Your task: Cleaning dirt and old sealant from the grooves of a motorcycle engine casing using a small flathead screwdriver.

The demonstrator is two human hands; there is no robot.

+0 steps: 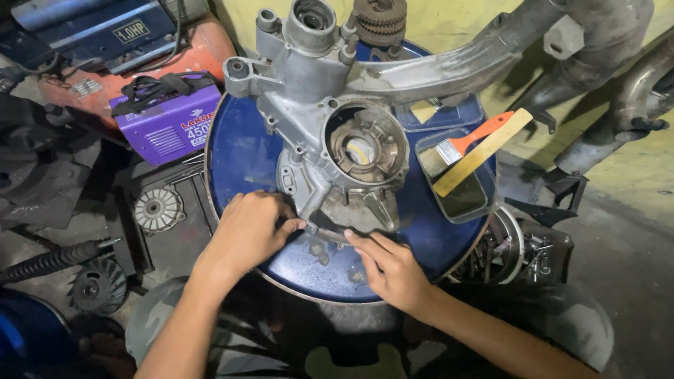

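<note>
Where clear tub holds two brushes, left hand curled, pinching metal engine case edge; right hand half open, fingertips touching case.

Dim, sharp centre (edges shadowed).

Two hands, one engine casing, two brushes, one blue drum, one purple welder.

The left hand hides its own fingertips, and the top edge crops the gear cluster.
</note>
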